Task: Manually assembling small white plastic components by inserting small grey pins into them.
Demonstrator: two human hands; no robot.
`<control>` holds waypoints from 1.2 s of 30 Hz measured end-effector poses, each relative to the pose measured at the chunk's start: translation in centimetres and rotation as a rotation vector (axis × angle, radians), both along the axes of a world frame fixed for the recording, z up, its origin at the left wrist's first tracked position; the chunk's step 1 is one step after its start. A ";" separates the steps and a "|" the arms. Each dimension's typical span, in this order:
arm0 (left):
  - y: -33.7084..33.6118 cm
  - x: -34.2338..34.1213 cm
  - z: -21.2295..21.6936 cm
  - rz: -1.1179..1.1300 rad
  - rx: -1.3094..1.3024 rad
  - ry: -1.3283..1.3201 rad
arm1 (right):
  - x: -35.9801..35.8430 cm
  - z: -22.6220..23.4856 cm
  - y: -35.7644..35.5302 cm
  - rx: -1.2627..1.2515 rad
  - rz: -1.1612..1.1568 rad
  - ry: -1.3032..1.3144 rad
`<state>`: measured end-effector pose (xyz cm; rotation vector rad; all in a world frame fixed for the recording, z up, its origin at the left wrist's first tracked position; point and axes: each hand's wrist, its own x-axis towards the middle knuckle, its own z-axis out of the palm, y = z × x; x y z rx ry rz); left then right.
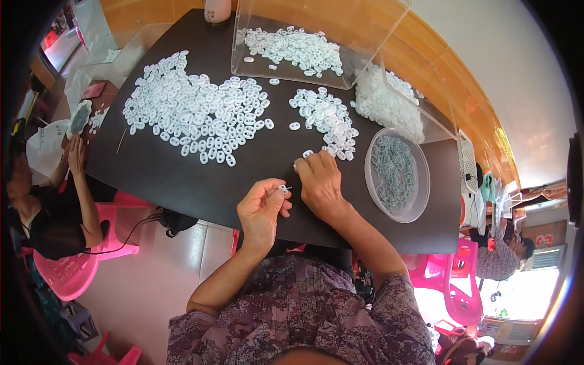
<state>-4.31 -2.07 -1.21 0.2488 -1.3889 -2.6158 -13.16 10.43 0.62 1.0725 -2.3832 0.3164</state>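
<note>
My left hand (260, 210) is closed in a pinch above the table's near edge. Between thumb and fingertips it holds a small white oval piece with two holes (283, 189), and a thin pin-like bit sticks out beside it. My right hand (320, 182) rests palm down with bent fingers at the near end of a small pile of white two-hole pieces (328, 118). Its fingertips are drawn together; a pale speck shows at them, too small to name. To the right, a round clear tub (369, 176) holds many thin grey-green pieces.
A bigger heap of white pieces (201, 109) spreads over the dark table (176, 182). Clear bins, one tipped toward me (292, 74), hold more at the back. A co-worker (58, 213) sits at the left beside a pink chair (112, 225); another pink chair (459, 286) stands right.
</note>
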 end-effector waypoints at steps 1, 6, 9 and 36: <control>0.1 0.0 0.2 0.025 -0.004 -0.001 | 0.4 0.0 0.1 -0.140 0.028 -0.093; 0.3 0.2 0.4 0.020 -0.085 -0.037 | 2.8 1.2 1.1 -0.865 -0.062 -0.951; 0.1 0.4 0.3 0.001 -0.064 -0.018 | 3.6 2.2 2.0 -0.968 0.010 -1.204; 2.4 5.6 2.3 0.022 -0.119 0.008 | 9.0 2.7 2.4 -1.198 0.042 -1.206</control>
